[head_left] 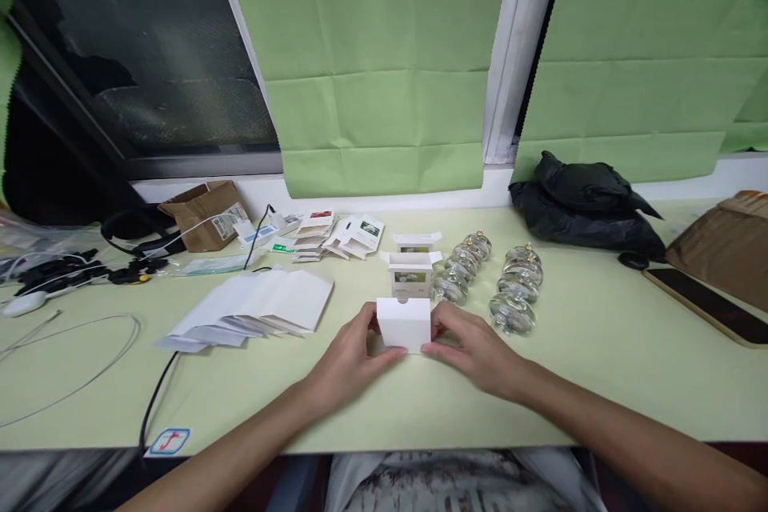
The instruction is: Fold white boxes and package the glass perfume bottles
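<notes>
A small white cardboard box [404,326] stands on the table in front of me, its plain side towards me. My left hand [353,352] grips its left side, and my right hand [471,346] grips its right side, thumbs near the bottom edge. Right behind it stands an open box [410,278] with spread flaps and a green picture on its front. A second open box [416,242] is behind that one. To the right, two rows of clear glass bottles [462,264] with gold-coloured tops stretch away from me.
Folded flat boxes [357,234] lie at the back. White paper sheets [252,308] are fanned out at left, near cables and a brown carton [207,216]. On the right are a black plastic bag [585,204], a phone [711,306] and a brown package [726,248].
</notes>
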A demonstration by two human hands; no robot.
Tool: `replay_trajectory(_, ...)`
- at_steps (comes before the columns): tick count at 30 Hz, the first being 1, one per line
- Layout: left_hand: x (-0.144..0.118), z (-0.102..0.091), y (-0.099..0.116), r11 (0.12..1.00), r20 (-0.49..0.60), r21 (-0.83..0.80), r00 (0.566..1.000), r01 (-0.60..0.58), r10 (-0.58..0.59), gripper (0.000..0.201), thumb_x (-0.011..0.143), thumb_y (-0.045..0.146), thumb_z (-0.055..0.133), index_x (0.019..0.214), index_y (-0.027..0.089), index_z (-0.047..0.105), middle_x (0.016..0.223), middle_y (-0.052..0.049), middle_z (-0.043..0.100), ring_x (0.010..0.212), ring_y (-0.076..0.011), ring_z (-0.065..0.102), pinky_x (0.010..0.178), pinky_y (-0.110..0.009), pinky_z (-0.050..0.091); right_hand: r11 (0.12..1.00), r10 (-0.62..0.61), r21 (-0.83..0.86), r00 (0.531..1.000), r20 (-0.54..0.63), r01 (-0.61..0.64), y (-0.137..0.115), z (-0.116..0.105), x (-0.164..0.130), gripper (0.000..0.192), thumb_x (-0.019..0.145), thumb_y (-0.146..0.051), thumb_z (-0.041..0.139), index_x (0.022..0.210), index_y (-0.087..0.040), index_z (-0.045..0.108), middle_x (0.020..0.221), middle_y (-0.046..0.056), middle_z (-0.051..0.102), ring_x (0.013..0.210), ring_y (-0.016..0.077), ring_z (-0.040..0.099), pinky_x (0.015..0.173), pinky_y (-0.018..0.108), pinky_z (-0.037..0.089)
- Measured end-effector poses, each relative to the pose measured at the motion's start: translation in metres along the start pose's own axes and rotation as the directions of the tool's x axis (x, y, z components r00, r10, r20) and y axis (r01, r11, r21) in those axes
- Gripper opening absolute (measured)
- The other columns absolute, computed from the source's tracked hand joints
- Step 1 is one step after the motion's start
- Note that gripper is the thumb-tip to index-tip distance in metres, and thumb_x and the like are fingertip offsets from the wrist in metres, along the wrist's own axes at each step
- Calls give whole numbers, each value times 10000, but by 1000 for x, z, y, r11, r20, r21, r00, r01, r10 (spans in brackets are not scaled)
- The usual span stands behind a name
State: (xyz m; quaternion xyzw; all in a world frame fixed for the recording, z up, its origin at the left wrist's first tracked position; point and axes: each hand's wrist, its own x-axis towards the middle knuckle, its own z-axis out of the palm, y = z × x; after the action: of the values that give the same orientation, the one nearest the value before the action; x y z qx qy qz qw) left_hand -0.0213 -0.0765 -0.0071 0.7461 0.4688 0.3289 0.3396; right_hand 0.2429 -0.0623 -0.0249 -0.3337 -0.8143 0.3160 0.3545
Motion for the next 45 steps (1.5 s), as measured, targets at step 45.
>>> replay_trajectory(45,30,-11,-19,992,127,40,985,-119,114,581,846,405,830,1357,218,627,1244,-78,765,1075,-288,724,931,-400,576,996,18,83,999,-46,-14,-1,1,8,120,972,-247,705,936,-232,592,973,16,643,867,192,615,757,308,501)
